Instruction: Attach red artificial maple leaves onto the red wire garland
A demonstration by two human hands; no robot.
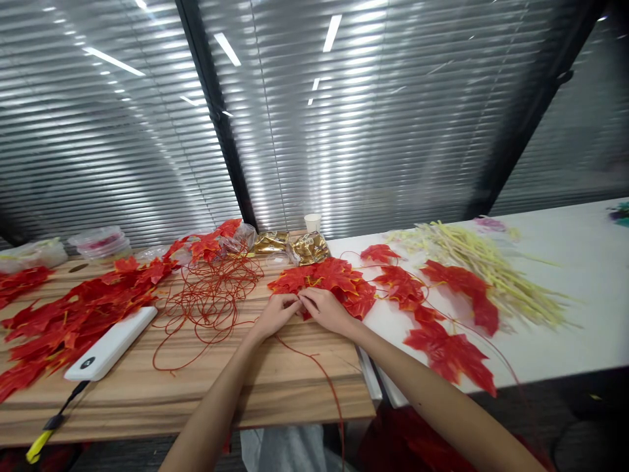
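Delicately, a person's left hand (281, 313) and right hand (322, 308) meet at the near edge of a bunched cluster of red leaves (339, 275), which lies toward the right end of a wood-grain desk (299, 400) and reaches the white desk (590, 288) beside it. Thumb and fingertips of each hand are drawn together in a pinch; whatever sits between them is too small to tell. Beneath the wrists, a loose red cord (328, 373) runs over the front edge toward the person's lap, where a shifting knee or sleeve could catch it and tug at the work. To the left, a tangle of red cord (211, 288) sprawls in overlapping loops; a hard pull on one strand could well cinch it into knots. Separate leaves (455, 360) lie strung out on the white desk with cord among them, so dragging the cluster might drag them too, perhaps snagging the pale yellow stems (506, 275) nearby. A white device (112, 344) rests against the larger leaf pile (83, 314), its yellow-tipped strap (42, 442) dangling past the desk's edge, where a passing arm could hook it.
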